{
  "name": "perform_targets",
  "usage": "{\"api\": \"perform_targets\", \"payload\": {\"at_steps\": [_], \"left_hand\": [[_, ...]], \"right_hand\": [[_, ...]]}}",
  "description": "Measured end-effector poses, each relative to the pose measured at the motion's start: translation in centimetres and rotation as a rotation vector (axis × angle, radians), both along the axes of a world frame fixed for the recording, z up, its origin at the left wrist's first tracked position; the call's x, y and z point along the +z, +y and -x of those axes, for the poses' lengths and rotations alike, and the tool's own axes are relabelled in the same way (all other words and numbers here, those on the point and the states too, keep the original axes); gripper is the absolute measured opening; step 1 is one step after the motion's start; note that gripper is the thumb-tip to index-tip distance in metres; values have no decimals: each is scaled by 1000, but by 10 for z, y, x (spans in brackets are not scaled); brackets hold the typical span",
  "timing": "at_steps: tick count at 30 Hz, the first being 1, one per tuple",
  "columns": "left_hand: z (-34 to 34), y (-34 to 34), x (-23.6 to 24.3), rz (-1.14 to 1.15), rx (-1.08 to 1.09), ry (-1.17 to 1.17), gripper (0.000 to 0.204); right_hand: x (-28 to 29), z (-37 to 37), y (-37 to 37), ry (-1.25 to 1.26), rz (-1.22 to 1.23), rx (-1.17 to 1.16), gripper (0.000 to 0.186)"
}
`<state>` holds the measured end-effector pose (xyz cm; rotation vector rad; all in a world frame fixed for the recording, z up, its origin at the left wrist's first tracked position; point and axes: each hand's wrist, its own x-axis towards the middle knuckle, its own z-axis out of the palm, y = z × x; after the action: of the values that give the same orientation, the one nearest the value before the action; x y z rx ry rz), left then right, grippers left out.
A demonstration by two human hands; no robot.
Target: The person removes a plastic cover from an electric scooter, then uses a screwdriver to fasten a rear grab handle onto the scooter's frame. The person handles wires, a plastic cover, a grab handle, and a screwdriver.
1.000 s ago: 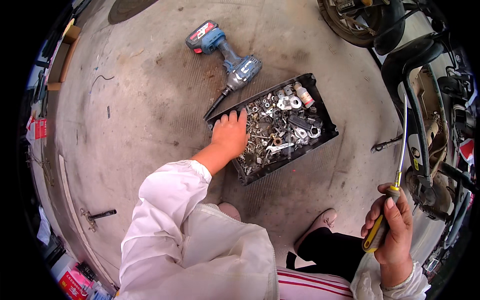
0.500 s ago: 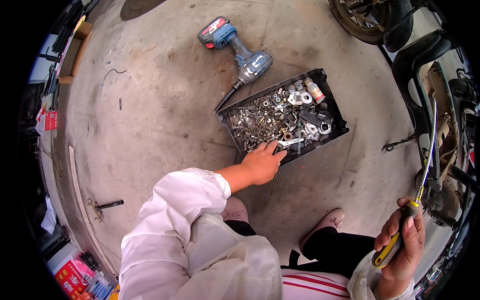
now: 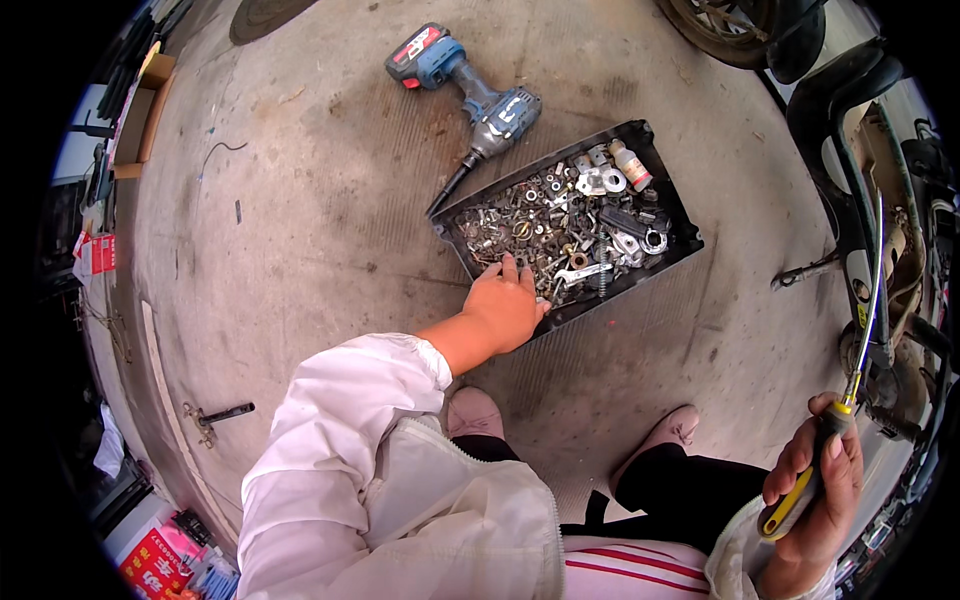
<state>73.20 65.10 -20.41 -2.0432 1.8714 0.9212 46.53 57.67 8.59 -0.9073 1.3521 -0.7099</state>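
Note:
On the floor lies a black tray (image 3: 610,299) filled with loose nuts, bolts, washers and other small metal parts (image 3: 500,230). My left hand (image 3: 502,306) reaches over its near left edge, back upward, fingers apart and resting among the parts. Nothing shows in those fingers, though the thumb side is partly hidden. Just right of the hand lies a small wrench (image 3: 580,274), beside a coil spring (image 3: 603,265). At the lower right my right hand (image 3: 822,480) is closed round the handle of a long screwdriver (image 3: 797,500), its shaft pointing up and away.
A blue cordless impact wrench (image 3: 490,115) lies behind the tray, its long socket by the tray's left corner. A white bottle (image 3: 630,165) sits in the far corner. Motorcycle parts (image 3: 850,130) stand along the right. A T-shaped tool (image 3: 215,415) lies at left.
My left hand has moved left across the tray, away from the small wrench, which now lies uncovered. My right hand still grips the screwdriver. The view has shifted slightly.

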Motion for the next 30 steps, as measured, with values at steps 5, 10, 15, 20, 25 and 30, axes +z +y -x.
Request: {"api": "perform_targets", "payload": {"at_steps": [5,10,15,20,25,30], "left_hand": [[17,27,2,184,-11,163,54],[8,-8,30,-113,128,373,43],[-38,-24,-15,388,225,-6,59],[-45,-51,-11,107,235,100,68],[-6,-19,-6,100,79,224,59],[18,15,5,77,10,290,62]], "right_hand": [[0,0,0,-24,-7,33,47],[3,5,3,5,-4,4,48],[-1,5,0,-7,-8,33,48],[0,5,-1,-2,-20,56,49],[2,9,0,-10,-23,56,50],[0,10,0,-7,-22,63,51]]}}
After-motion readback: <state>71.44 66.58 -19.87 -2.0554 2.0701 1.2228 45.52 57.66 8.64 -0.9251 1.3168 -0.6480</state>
